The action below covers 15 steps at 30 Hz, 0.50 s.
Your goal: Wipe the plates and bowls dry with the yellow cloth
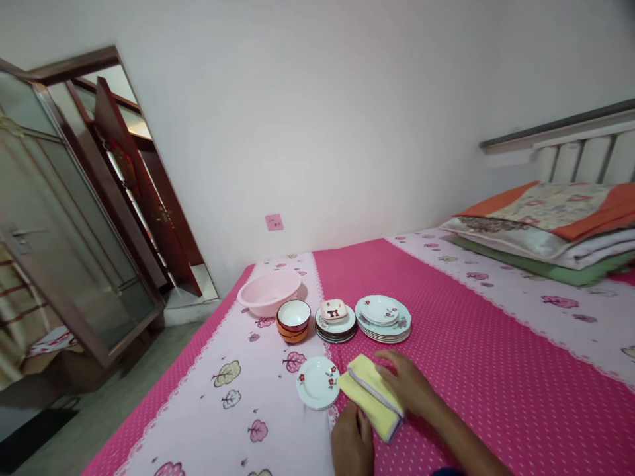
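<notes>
Before me is a folded yellow cloth [373, 400] with a dark trimmed edge, held slightly tilted over the bed. My left hand [352, 439] has its fingers curled at the cloth's near left edge. From the right, my right hand [405, 383] grips the far right side, its fingertips partly over the fold. Close to the cloth's left lies a small white plate [316, 385] with red flowers. Behind it are stacked bowls [294, 316], dark-rimmed plates topped by a small square dish [334, 309], and a taller stack of flowered white plates [383, 318].
A pink basin [270, 291] stands behind the bowls by the wall. The patterned bedspread [248, 396] lies under everything. Folded bedding [546, 225] is piled at the right, near a radiator [585, 158]. At the left, a glazed door [69, 211] stands by a doorway.
</notes>
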Motion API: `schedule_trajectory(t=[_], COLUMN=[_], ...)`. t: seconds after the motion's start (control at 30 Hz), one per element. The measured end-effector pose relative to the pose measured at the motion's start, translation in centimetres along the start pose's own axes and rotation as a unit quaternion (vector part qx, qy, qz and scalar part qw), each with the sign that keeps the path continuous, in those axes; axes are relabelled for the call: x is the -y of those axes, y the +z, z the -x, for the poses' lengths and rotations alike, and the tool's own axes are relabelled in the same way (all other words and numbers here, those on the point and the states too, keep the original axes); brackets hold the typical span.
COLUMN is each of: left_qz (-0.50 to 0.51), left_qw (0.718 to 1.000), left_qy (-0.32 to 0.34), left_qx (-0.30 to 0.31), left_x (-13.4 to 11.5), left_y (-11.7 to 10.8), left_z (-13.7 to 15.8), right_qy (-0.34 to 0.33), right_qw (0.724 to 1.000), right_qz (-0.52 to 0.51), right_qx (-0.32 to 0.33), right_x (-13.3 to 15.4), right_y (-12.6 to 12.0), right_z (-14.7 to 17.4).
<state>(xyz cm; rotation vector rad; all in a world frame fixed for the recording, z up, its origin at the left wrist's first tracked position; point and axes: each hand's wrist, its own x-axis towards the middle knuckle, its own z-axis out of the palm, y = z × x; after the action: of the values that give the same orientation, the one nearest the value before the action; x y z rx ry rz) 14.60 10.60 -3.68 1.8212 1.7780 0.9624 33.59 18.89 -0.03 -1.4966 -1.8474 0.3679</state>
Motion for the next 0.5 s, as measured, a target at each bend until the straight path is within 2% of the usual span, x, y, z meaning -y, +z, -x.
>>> schedule_trajectory(t=[0.1,0.2,0.4,0.5], left_qz=[-0.006,-0.002,0.022,0.037], left_qw=[1.000,1.000,1.000,0.999], left_qy=[-0.008,-0.003,0.005,0.010], left_qx=[-0.005,-0.004,-0.002,-0.001], left_x=[0.4,0.8,0.8,0.6], left_y=[0.2,0.5,0.5,0.4], left_z=[-0.1,-0.1,-0.2,-0.1], right_qy=[0.010,0.015,0.002,-0.011], right_qw=[0.997,0.989,0.984,0.985], right_qz=[0.059,0.123,0.170,0.163], right_qx=[0.051,0.079,0.056,0.058], right_x=[3.1,4.2,4.7,5.7], right_y=[2.8,3.7,0.6,0.1], right_z=[-0.9,-0.3,0.2,0.5])
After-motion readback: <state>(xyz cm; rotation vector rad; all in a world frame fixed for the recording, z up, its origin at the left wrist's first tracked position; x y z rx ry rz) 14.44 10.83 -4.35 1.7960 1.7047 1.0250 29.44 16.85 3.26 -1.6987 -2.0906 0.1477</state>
